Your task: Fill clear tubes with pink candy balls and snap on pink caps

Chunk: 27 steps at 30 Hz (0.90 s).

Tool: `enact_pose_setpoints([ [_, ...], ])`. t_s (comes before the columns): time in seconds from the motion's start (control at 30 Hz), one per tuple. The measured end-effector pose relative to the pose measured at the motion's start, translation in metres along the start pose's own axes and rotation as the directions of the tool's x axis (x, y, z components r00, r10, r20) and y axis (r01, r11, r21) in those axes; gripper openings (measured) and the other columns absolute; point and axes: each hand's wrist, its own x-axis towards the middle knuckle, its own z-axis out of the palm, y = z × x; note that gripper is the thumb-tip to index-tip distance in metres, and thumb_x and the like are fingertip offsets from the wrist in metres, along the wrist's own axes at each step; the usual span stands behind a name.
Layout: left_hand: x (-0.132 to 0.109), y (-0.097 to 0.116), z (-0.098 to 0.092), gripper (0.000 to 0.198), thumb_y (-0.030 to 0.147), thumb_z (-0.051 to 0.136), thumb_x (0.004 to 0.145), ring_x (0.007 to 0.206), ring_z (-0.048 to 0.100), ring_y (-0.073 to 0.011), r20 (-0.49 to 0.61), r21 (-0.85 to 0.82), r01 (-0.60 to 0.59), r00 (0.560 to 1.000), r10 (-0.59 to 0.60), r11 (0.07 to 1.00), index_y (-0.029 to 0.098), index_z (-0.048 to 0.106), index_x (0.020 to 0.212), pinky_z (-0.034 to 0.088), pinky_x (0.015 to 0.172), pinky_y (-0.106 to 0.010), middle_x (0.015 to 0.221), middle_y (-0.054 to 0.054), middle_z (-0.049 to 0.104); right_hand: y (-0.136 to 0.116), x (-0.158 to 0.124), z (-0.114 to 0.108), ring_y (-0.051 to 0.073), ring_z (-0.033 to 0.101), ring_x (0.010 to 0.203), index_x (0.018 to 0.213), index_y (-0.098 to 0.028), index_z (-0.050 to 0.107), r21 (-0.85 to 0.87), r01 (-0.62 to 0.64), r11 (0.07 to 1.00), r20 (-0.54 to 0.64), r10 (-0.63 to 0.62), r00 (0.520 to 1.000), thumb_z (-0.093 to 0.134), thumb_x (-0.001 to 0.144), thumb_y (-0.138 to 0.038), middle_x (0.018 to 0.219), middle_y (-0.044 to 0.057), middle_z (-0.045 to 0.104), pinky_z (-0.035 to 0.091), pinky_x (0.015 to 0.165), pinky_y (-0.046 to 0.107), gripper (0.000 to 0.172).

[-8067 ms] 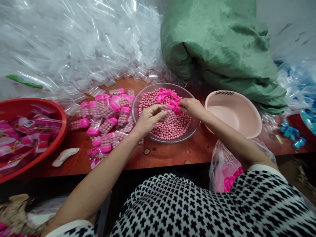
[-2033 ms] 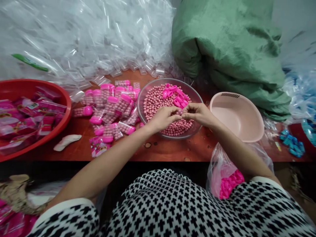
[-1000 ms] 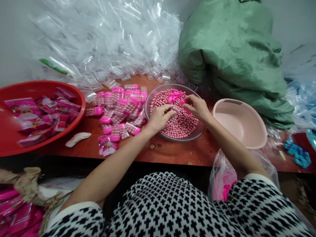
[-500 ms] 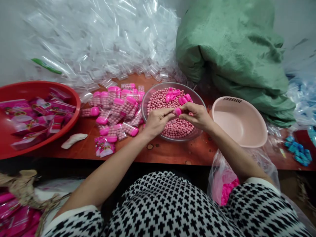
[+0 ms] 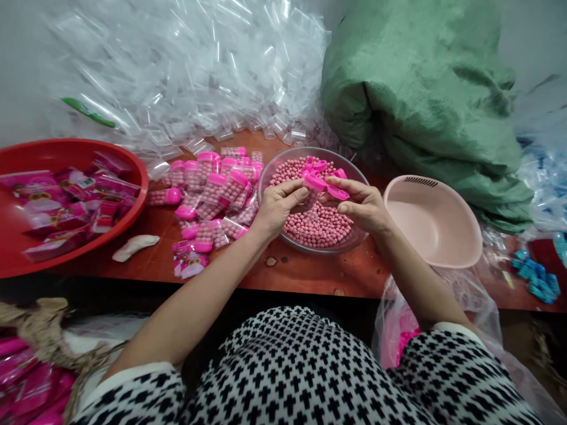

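Over a metal bowl point(image 5: 262, 198) of pink beads point(image 5: 316, 227), my left hand point(image 5: 281, 206) is closed on a small clear bottle point(image 5: 313, 182) with a pink rim, partly hidden by the fingers. My right hand point(image 5: 365, 205) pinches a pink flip cap point(image 5: 336, 192) beside that rim; whether cap and bottle are joined I cannot tell. More loose pink caps point(image 5: 325, 165) lie on the beads just behind my fingers. Left of the bowl is a heap of bead-filled bottles point(image 5: 212, 189) with pink caps.
A red basin point(image 5: 140, 203) with pink packets stands at the left, a pale pink basin point(image 5: 436, 218) at the right. Clear empty bottles point(image 5: 190, 71) are piled behind, beside a big green sack point(image 5: 416, 88). A plastic bag point(image 5: 387, 330) with pink pieces hangs below the table edge.
Half a second ago both hands pinched close together at a pink cap. Now they are slightly apart, and the pink rim and cap show spread open between them.
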Motion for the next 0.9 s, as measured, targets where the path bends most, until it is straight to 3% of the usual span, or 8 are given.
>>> enact_pose_setpoints([
  [0.13, -0.001, -0.001, 0.001, 0.039, 0.043, 0.084, 0.064, 0.084, 0.069, -0.0202, 0.027, 0.041, -0.067, 0.997, 0.066, 0.997, 0.020, 0.079, 0.096, 0.055, 0.086, -0.037, 0.093, -0.006, 0.077, 0.004, 0.005, -0.002, 0.019, 0.071, 0.079, 0.090, -0.021, 0.073, 0.148, -0.055, 0.987, -0.065, 0.065, 0.996, 0.087, 0.058, -0.051, 0.080, 0.002, 0.072, 0.060, 0.083, 0.040, 0.046],
  [0.23, -0.002, -0.005, 0.001, 0.031, 0.040, 0.080, 0.071, 0.102, 0.067, -0.0239, 0.059, 0.199, -0.197, 0.980, 0.189, 0.960, 0.022, 0.079, 0.096, 0.049, 0.099, -0.041, 0.103, -0.007, 0.076, 0.002, 0.016, -0.003, 0.020, 0.070, 0.083, 0.084, -0.019, 0.069, 0.147, -0.192, 0.970, 0.010, 0.192, 0.981, 0.084, 0.056, -0.061, 0.087, 0.004, 0.072, 0.062, 0.074, 0.036, 0.053],
  [0.37, -0.002, -0.011, -0.003, 0.024, 0.033, 0.076, 0.075, 0.114, 0.060, -0.0229, 0.058, 0.353, -0.313, 0.948, 0.313, 0.882, 0.023, 0.079, 0.096, 0.044, 0.105, -0.039, 0.108, -0.008, 0.073, -0.003, 0.025, 0.003, 0.024, 0.071, 0.092, 0.087, -0.017, 0.064, 0.100, -0.503, 0.858, 0.277, 0.462, 0.843, 0.069, 0.071, -0.067, 0.087, 0.009, 0.072, 0.062, 0.077, 0.042, 0.052],
  [0.43, -0.002, -0.011, -0.004, 0.023, 0.031, 0.073, 0.076, 0.115, 0.060, -0.0219, 0.052, 0.380, -0.319, 0.945, 0.324, 0.868, 0.023, 0.079, 0.097, 0.044, 0.105, -0.038, 0.108, -0.008, 0.073, -0.004, 0.027, 0.009, 0.026, 0.071, 0.090, 0.084, -0.017, 0.063, 0.107, -0.576, 0.811, 0.301, 0.525, 0.796, 0.065, 0.075, -0.061, 0.082, 0.011, 0.072, 0.061, 0.079, 0.044, 0.045],
  [0.6, -0.005, -0.006, -0.002, 0.017, 0.026, 0.067, 0.080, 0.106, 0.064, -0.0203, 0.055, 0.447, -0.312, 0.945, 0.322, 0.838, 0.022, 0.079, 0.092, 0.046, 0.102, -0.035, 0.102, -0.005, 0.074, 0.003, 0.031, 0.027, 0.021, 0.069, 0.073, 0.082, -0.018, 0.060, 0.243, -0.534, 0.810, 0.120, 0.521, 0.845, 0.065, 0.073, -0.041, 0.072, 0.006, 0.071, 0.061, 0.074, 0.039, 0.025],
  [0.7, -0.005, -0.006, 0.000, 0.019, 0.027, 0.065, 0.082, 0.106, 0.066, -0.0203, 0.042, 0.433, -0.297, 0.950, 0.310, 0.851, 0.020, 0.078, 0.093, 0.047, 0.101, -0.034, 0.105, -0.006, 0.075, 0.005, 0.035, 0.035, 0.018, 0.066, 0.066, 0.083, -0.019, 0.059, 0.261, -0.524, 0.811, 0.083, 0.522, 0.849, 0.062, 0.077, -0.043, 0.069, 0.003, 0.068, 0.061, 0.071, 0.036, 0.025],
  [0.8, -0.002, -0.003, 0.000, 0.025, 0.033, 0.066, 0.082, 0.105, 0.067, -0.0217, -0.002, 0.369, -0.265, 0.958, 0.286, 0.891, 0.019, 0.076, 0.100, 0.050, 0.098, -0.036, 0.107, -0.006, 0.075, 0.001, 0.039, 0.032, 0.019, 0.067, 0.073, 0.088, -0.018, 0.060, 0.134, -0.513, 0.848, 0.147, 0.495, 0.857, 0.054, 0.084, -0.057, 0.076, 0.006, 0.069, 0.061, 0.070, 0.035, 0.039],
  [0.9, 0.001, 0.010, -0.015, 0.036, 0.042, 0.069, 0.081, 0.106, 0.066, -0.0227, -0.089, 0.338, -0.278, 0.942, 0.325, 0.899, 0.019, 0.073, 0.108, 0.051, 0.095, -0.037, 0.110, -0.006, 0.074, 0.001, 0.042, 0.018, 0.020, 0.067, 0.086, 0.102, -0.018, 0.061, -0.124, -0.342, 0.931, 0.148, 0.358, 0.922, 0.048, 0.087, -0.064, 0.093, 0.009, 0.070, 0.059, 0.070, 0.034, 0.050],
])
